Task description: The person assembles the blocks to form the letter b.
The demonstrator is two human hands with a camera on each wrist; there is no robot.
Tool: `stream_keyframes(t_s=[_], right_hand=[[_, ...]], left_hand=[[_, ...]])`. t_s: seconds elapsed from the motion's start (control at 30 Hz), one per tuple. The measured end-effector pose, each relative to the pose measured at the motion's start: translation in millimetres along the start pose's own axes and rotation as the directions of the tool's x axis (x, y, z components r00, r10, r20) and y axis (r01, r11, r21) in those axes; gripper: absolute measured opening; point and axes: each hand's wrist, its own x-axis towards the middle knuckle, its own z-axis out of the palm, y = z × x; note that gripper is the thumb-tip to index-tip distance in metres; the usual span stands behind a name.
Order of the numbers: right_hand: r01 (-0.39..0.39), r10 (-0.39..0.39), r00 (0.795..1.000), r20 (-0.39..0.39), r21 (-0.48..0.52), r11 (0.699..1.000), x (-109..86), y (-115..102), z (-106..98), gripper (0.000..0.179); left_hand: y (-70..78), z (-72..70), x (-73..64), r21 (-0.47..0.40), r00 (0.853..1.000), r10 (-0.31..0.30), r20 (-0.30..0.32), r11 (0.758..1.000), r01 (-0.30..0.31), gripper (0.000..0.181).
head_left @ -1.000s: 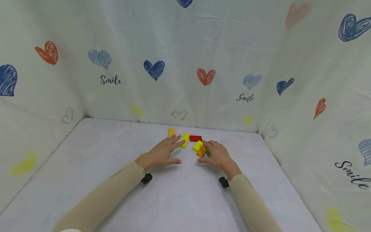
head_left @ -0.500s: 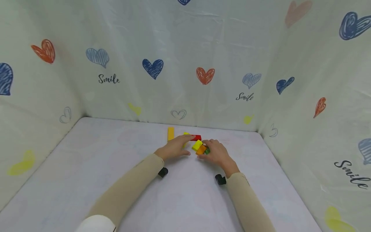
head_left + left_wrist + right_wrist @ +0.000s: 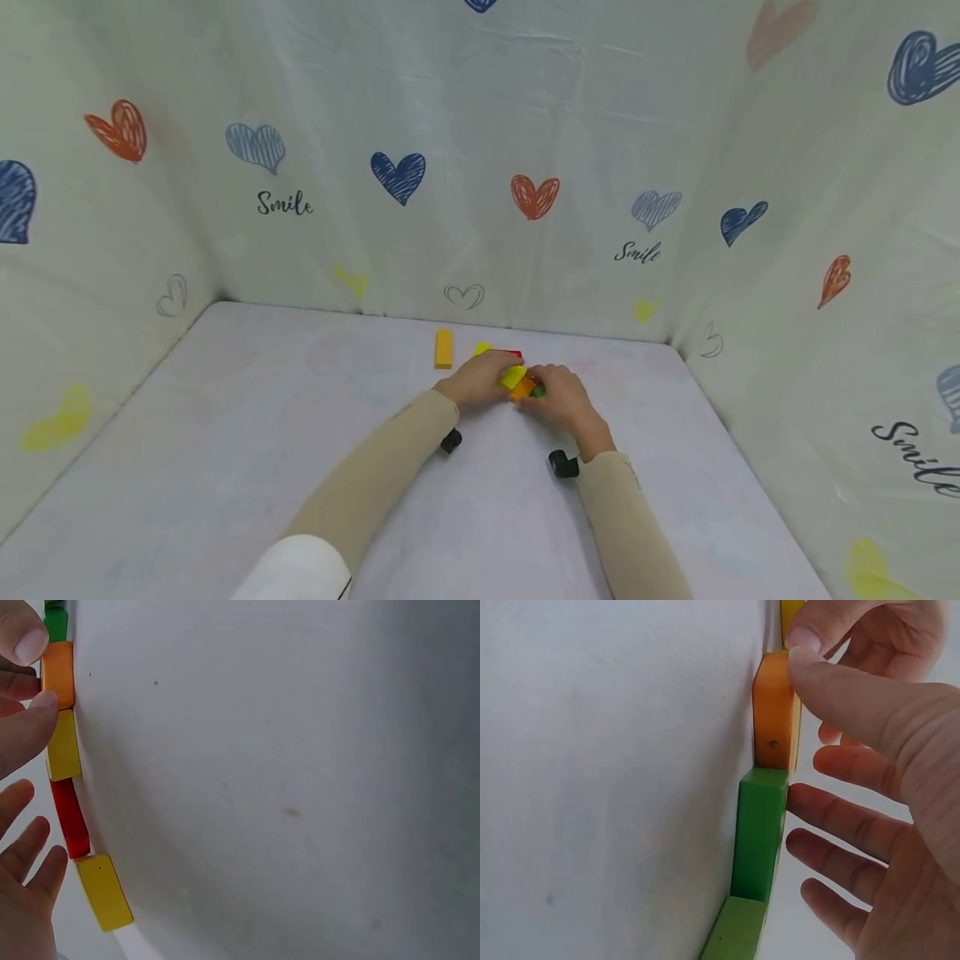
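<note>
Several coloured wooden blocks stand end to end in a curved row. My left hand (image 3: pixel 480 382) reaches round the yellow block (image 3: pixel 64 746), its thumb (image 3: pixel 30 735) at the joint with the orange block (image 3: pixel 774 712) and its other fingers on the far side. With thumb and index finger astride it, my right hand (image 3: pixel 561 396) pinches the orange block; its other fingers spread behind the green block (image 3: pixel 759 836). The two thumb tips almost meet. A red block (image 3: pixel 69 817) and another yellow block (image 3: pixel 105 892) continue the row on the left; a light green block (image 3: pixel 735 930) ends it on the right.
A yellow-orange block (image 3: pixel 443 348) lies apart, left of the row. The white table (image 3: pixel 300 467) meets a curtain (image 3: pixel 450 100) printed with hearts at the back and sides. A black wrist camera (image 3: pixel 564 464) sits under the right wrist.
My left hand has moved right from beside the yellow-orange block, past the far yellow block, to the middle of the row. The right hand has closed in on the orange block.
</note>
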Motion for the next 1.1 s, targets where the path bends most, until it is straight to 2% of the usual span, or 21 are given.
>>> stream_keyframes(t_s=[0.27, 0.4, 0.63, 0.8, 0.93, 1.1], right_hand=[[-0.054, 0.054, 0.999, -0.005, -0.009, 0.999, 1.5, -2, 3, 0.046], [-0.078, 0.078, 0.997, 0.001, -0.009, 0.997, 2.7, -4, 3, 0.047], [-0.087, 0.088, 0.996, 0.009, -0.031, 0.996, 3.1, -5, 5, 0.048], [-0.098, 0.098, 0.995, 0.021, -0.030, 0.995, 1.8, -5, 6, 0.050], [-0.127, 0.127, 0.991, 0.044, -0.007, 0.992, -0.9, -4, 5, 0.051], [-0.137, 0.136, 0.989, 0.059, 0.023, 0.990, -4.3, -5, 4, 0.052]], left_hand=[[0.2, -1.6, 8.0, 0.023, 0.999, -0.034, 0.032, 0.999, 0.033, 0.060], [1.2, -1.4, 8.9, 0.073, 0.998, -0.054, 0.043, 0.996, 0.051, 0.053], [4.4, 1.2, 9.1, 0.130, 0.997, -0.073, 0.012, 0.989, 0.071, 0.045], [5.4, 3.8, 7.3, 0.170, 0.997, -0.070, 0.010, 0.983, 0.068, 0.044], [6.4, 4.3, 4.6, 0.201, 0.999, -0.037, 0.018, 0.979, 0.032, 0.043], [8.8, 3.2, -2.8, 0.172, 0.998, -0.055, 0.041, 0.984, 0.047, 0.043]])
